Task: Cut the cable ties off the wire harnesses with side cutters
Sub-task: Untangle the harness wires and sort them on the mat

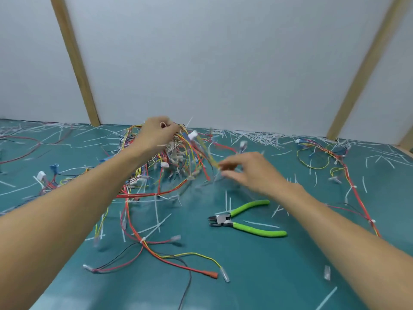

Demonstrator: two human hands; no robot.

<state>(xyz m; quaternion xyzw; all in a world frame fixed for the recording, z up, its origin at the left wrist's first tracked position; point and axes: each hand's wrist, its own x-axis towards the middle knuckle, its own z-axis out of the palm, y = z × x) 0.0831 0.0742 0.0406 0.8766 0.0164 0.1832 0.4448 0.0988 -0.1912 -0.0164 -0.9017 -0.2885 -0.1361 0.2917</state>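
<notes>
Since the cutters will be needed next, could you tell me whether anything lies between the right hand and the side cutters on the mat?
Nothing visible blocks the way. The side cutters lie alone on the green mat, nearer the person than the right hand, which is among the wires. Only a few flat cable tie offcuts lie between them.

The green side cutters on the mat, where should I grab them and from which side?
Probably grip the side cutters by the two green handles, coming from the right: the handles splay out rightward and lie flat, while the open black jaws point left.
</notes>
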